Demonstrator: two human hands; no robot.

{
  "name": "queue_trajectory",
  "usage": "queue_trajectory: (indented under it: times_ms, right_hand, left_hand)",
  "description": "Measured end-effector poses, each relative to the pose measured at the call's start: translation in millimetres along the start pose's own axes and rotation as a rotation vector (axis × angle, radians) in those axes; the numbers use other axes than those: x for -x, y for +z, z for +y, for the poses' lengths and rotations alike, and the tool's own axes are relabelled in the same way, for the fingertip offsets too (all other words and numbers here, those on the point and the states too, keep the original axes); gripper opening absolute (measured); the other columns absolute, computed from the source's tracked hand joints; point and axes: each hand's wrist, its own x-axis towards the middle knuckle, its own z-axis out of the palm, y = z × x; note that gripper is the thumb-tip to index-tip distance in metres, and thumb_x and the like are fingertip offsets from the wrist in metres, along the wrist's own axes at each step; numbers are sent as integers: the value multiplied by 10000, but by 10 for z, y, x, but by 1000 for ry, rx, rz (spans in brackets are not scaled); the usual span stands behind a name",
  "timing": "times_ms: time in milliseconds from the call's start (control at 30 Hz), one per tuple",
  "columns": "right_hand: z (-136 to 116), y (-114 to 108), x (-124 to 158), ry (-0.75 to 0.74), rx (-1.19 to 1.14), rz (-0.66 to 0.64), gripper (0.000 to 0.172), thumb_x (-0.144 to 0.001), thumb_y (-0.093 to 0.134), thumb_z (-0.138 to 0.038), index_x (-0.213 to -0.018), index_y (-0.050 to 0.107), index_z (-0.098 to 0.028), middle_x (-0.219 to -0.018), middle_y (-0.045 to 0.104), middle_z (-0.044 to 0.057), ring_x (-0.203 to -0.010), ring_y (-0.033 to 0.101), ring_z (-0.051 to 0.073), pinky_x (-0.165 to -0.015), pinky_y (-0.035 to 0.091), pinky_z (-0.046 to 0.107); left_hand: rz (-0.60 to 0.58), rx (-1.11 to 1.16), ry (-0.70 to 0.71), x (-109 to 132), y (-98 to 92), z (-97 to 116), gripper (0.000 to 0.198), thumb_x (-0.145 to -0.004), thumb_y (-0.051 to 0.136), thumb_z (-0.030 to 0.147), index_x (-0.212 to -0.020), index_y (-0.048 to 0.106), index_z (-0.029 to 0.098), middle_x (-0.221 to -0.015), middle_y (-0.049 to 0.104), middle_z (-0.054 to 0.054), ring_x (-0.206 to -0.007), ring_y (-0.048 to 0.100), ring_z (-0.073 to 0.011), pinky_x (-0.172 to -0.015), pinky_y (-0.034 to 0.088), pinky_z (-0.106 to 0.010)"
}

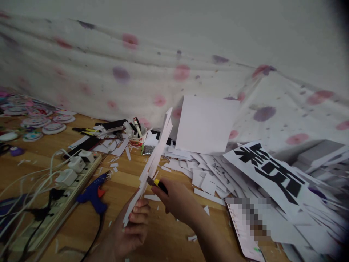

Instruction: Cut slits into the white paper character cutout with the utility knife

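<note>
My left hand is closed around the lower end of a long, narrow white board piece, which stands up at a slant in front of me. Its edges are uneven and look cut. In my right hand is a yellow and black utility knife. The blade lies against, or very close to, the board's right edge; whether it is in the material I cannot tell. Small white scraps lie on the wooden table around both hands.
At the left are a power strip with cables and a blue glue gun. A cup of pens stands behind. White offcuts, a printed sheet and a phone lie at the right; a white board leans at the back.
</note>
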Motion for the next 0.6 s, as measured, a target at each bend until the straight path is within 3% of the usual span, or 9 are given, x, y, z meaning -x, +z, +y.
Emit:
queue_trajectory:
  times_ms: [267,433,500,600]
  right_hand:
    - [94,74,131,8,-110,63,171,-849,467,-333,-760,534,-203,-592,551,-37,-507,488,82,-493,288,192]
    - [296,236,242,116,-557,-246,275,-885,349,-414,-812,492,-192,-628,555,-34,-473,501,77,-439,345,174]
    - [328,270,287,94,-503,-157,262,-883,367,-398,-846,517,-186,-659,567,-22,-542,529,94,-496,385,191]
    - [303,273,337,-6,-198,132,216,-858,448,-301,-1031,548,-220,-883,598,25,-779,562,144,-675,415,249]
  left_hand:
    - [9,-105,25,-3,-18,-33,266,-862,424,132,-599,460,137,-497,537,11,-398,557,-38,-274,288,-38]
    - [-112,-164,41,-8,-80,-33,288,-864,364,70,-604,471,133,-520,563,4,-396,561,-33,-266,272,-31]
    - [-157,-152,56,-5,-77,-26,289,-847,357,27,-606,480,131,-530,571,1,-406,568,-34,-272,283,-29]
    - [-188,-81,63,3,-39,-20,288,-826,363,-12,-611,493,128,-523,576,3,-404,570,-31,-275,292,-19]
